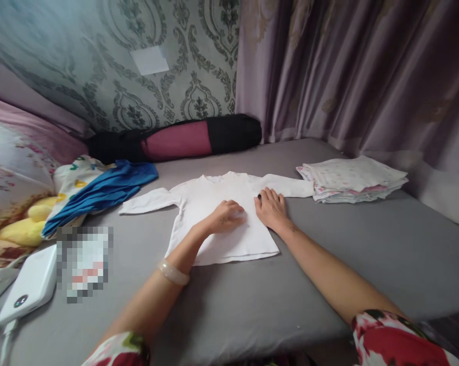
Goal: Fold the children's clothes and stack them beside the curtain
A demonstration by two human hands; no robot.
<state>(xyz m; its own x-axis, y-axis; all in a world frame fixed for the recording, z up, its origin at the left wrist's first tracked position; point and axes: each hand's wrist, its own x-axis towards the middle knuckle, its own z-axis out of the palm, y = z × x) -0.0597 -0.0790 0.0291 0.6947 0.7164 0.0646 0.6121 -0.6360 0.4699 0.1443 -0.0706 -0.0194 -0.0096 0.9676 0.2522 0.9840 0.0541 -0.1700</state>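
A small white long-sleeved shirt (214, 203) lies spread flat on the grey bed sheet (328, 264), both sleeves stretched out to the sides. My left hand (226, 216) rests on the middle of the shirt with its fingers curled loosely against the cloth. My right hand (270, 207) lies flat beside it, fingers stretched out, on the shirt's right side near the armpit. Neither hand lifts the fabric. A pale bangle sits on my left wrist.
A stack of folded patterned cloths (351, 179) lies at the right. A blue garment (107, 189) and more clothes are heaped at the left by a yellow soft toy (23, 227). A black-and-maroon bolster (183, 138) lines the wall. A white power bank (29, 284) lies front left.
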